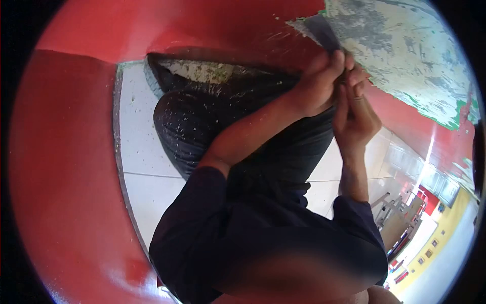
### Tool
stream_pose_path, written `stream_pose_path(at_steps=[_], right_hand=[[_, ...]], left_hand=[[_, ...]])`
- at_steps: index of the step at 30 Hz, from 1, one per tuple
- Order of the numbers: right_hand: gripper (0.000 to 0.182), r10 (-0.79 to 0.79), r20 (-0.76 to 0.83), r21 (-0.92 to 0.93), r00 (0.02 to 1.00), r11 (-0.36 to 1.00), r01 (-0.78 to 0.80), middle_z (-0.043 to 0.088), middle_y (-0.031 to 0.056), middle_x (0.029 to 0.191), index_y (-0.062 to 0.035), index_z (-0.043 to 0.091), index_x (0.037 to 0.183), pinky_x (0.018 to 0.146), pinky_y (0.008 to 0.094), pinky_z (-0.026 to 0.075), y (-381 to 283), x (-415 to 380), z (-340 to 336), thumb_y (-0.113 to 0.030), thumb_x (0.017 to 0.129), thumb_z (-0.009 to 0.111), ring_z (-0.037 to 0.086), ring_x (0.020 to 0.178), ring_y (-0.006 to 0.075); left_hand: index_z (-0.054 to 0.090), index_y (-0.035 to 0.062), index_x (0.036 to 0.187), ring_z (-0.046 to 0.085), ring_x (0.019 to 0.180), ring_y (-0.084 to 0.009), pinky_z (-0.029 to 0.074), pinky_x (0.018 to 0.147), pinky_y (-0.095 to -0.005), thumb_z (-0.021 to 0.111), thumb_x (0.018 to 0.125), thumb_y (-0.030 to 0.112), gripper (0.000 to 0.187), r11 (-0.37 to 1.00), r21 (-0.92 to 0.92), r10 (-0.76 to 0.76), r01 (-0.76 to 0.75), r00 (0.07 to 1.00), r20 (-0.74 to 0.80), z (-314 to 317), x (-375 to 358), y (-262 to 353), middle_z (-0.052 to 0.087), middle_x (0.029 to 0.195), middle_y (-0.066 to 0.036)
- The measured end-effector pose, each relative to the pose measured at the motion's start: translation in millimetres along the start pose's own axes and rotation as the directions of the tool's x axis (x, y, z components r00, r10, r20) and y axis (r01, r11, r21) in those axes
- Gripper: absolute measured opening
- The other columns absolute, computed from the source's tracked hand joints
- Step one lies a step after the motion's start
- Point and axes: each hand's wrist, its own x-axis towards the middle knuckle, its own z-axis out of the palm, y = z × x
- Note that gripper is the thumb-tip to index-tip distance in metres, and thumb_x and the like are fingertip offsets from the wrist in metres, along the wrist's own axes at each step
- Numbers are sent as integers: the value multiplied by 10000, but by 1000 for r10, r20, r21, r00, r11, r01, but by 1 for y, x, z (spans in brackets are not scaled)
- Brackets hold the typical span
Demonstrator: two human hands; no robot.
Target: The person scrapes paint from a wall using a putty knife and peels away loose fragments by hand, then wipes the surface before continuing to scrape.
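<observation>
A scraper with a flat dark blade (pixel 322 31) lies against the wall where red paint meets a bare, patchy area. My left hand (pixel 320 83) is closed around its handle just below the blade. Close beside it, my right hand (pixel 357 119) has its fingers closed at the lower part of the handle, touching my left hand. The fingers hide most of the handle. Around the blade, the red paint (pixel 243 25) has a ragged edge, and the exposed surface (pixel 405 50) is whitish, grey and green.
My dark-trousered legs (pixel 187 126) are folded below the wall, speckled with paint flakes. White floor tiles (pixel 147 137) lie beside them, with a red wall (pixel 66 152) at the left. Furniture (pixel 402 218) and a yellow wall (pixel 435 243) show at the lower right.
</observation>
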Motion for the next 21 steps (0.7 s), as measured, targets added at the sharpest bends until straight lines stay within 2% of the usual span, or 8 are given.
stream_pose_path(at_steps=[4,7,8,12,15,16,19,21], right_hand=[[161,-26,17,2,1000,1000,26,644,124,742,-43,695,976,560,319,501,13,-14,-14,-3,820,677,655,627,250],[148,-129,-42,52,991,990,131,643,123,744,-46,697,964,564,337,504,8,7,-1,-9,823,672,658,638,249],[150,11,115,-32,993,999,-7,660,135,784,-41,696,974,583,341,513,0,5,-4,-5,835,654,669,669,257],[163,-44,-28,74,999,996,46,661,127,792,-56,697,977,577,338,509,11,-14,-10,-19,822,661,657,644,274],[172,-59,-33,45,998,997,61,656,133,783,-54,700,981,574,336,510,10,-2,-2,-15,816,668,656,636,277],[141,-10,74,26,997,1000,8,680,196,833,21,699,971,628,323,521,6,0,-1,0,835,669,691,711,267],[159,-48,50,87,998,995,43,678,200,834,21,697,991,629,325,521,4,-4,0,-3,837,665,690,709,272],[173,-44,-22,71,999,996,46,649,164,755,-61,710,994,565,334,508,7,-7,-10,-13,834,665,663,632,266]], left_hand=[[460,138,922,542,836,-200,452,792,-340,456,975,458,325,996,-9,-85,85,996,9,1,-7,-17,491,813,-19],[473,142,917,540,827,-198,449,797,-350,474,969,454,316,993,83,84,-81,996,-30,-9,-1,-13,491,817,-10],[474,140,909,534,818,-192,447,799,-348,477,970,446,312,995,-71,67,-68,998,-8,-6,0,0,493,811,-6],[473,141,903,531,820,-186,449,797,-347,470,972,448,315,996,-20,-87,86,993,-76,3,-11,-16,476,792,-4],[452,100,919,542,814,-192,477,800,-357,430,992,419,328,996,77,37,-32,997,-69,-2,-2,-14,497,799,-47],[451,95,924,541,807,-188,482,795,-356,427,994,416,329,998,-58,28,-31,998,-49,-10,-3,-5,496,805,-44],[451,99,927,542,808,-188,482,795,-352,432,989,424,332,997,-71,-22,18,998,-55,-2,-11,6,494,810,-43],[471,125,934,545,831,-199,461,800,-353,459,977,442,320,999,40,-34,36,997,-63,3,-8,-1,503,818,-15]])
